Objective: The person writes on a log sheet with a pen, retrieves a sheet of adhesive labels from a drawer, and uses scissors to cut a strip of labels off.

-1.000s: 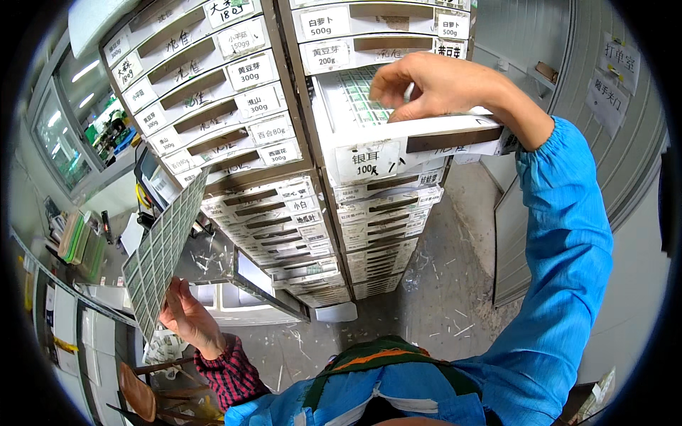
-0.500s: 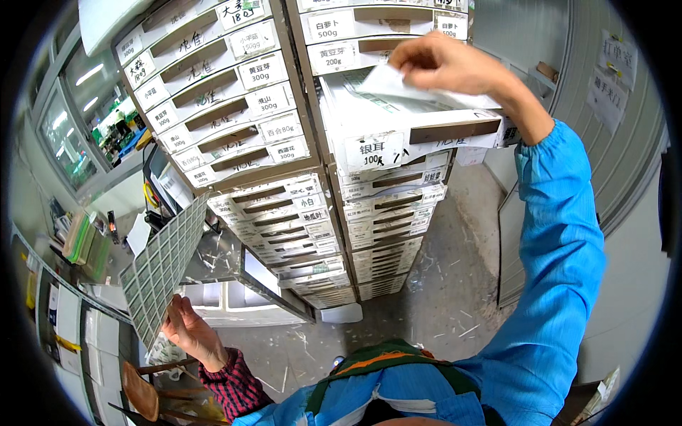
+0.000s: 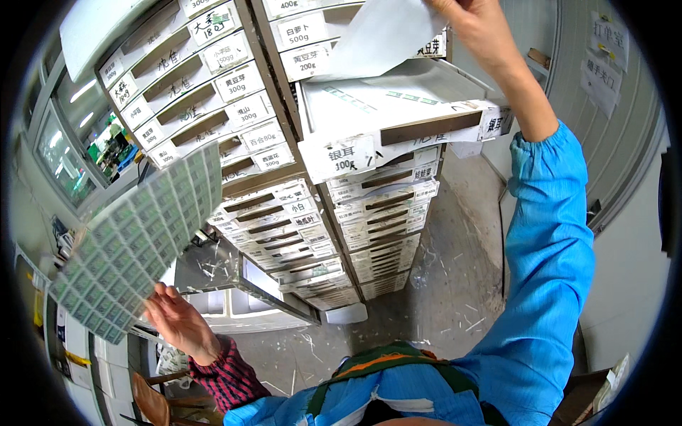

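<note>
My left hand (image 3: pixel 176 321) is closed on the lower edge of a sheet of small green labels (image 3: pixel 142 238), which stands tilted at the left. Up at the top right, my right hand (image 3: pixel 472 25) pinches the upper corner of a white sheet of paper (image 3: pixel 387 39). That sheet rises out of a pulled-out white drawer (image 3: pixel 415 145), its lower edge still over the drawer's back left. Inside the drawer lie more sheets (image 3: pixel 398 96) with rows of green print. My right fingertips are partly cut off by the frame's top.
Tall columns of labelled shallow drawers (image 3: pixel 213 92) stand ahead, left and right of a brown upright. A metal table (image 3: pixel 206 266) with white bins (image 3: pixel 234 302) is at the left. A wooden stool (image 3: pixel 150 401) stands lower left. Paper scraps litter the grey floor (image 3: pixel 440 284).
My right hand has lifted the white sheet up from the drawer. The label sheet in my left hand has turned its face more toward me and shifted left.
</note>
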Motion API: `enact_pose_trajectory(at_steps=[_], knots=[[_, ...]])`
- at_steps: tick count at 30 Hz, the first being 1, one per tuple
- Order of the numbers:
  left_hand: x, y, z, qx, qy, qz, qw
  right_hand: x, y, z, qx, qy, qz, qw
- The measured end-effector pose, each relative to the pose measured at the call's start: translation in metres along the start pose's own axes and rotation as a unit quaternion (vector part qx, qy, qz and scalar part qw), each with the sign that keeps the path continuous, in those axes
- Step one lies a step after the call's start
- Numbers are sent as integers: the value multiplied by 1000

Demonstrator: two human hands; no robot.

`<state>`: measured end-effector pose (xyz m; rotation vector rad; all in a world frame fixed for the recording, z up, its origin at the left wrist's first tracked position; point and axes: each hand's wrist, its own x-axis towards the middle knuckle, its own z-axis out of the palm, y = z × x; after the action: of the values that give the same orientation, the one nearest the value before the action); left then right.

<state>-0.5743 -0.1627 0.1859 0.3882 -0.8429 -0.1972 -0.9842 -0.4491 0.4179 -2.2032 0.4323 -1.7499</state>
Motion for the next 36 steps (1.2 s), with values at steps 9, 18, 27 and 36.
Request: enact_pose_trajectory(at_steps=[9, 18, 27, 36], knots=[[47, -37, 142, -21, -245, 13, 969, 1, -7, -63, 10, 211, -127, 969], [52, -81, 255, 133, -438, -105, 883, -23, -24, -124, 3, 365, -186, 912], [107, -147, 299, 492, -608, -64, 619, -57, -23, -132, 0, 396, -207, 895], [50, -69, 272, 269, -420, -21, 867, -154, -8, -111, -117, 180, -382, 899]])
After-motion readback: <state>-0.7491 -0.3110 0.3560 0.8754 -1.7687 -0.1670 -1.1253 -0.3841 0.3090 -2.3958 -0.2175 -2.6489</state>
